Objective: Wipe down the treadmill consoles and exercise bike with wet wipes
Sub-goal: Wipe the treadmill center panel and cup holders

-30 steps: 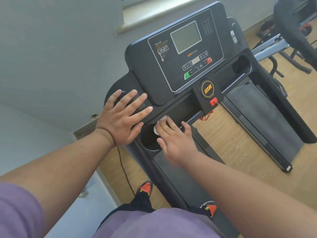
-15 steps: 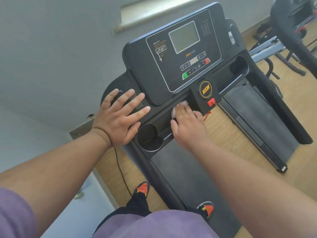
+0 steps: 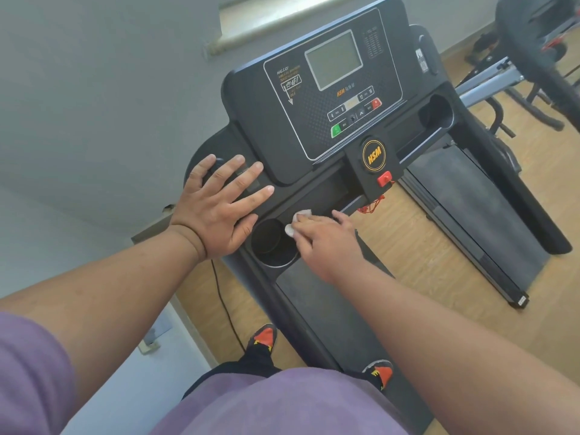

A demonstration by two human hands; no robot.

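Observation:
The black treadmill console (image 3: 317,98) with a grey screen and an orange HSM badge stands in front of me. My left hand (image 3: 219,208) lies flat, fingers spread, on the console's left shoulder. My right hand (image 3: 326,243) presses a white wet wipe (image 3: 299,215) with flat fingers onto the lower tray, just right of the left cup holder (image 3: 270,243). Only the wipe's edges show past my fingertips.
A red safety key (image 3: 384,178) with a red cord hangs under the badge. A right cup holder (image 3: 436,113) sits at the console's far side. The treadmill belt (image 3: 470,208) runs over a wooden floor. Another machine's frame (image 3: 514,73) stands at the upper right. A black cable (image 3: 226,309) runs down on the left.
My right hand slid the wipe from beside the badge housing back left along the tray to the left cup holder. My left hand stayed in place.

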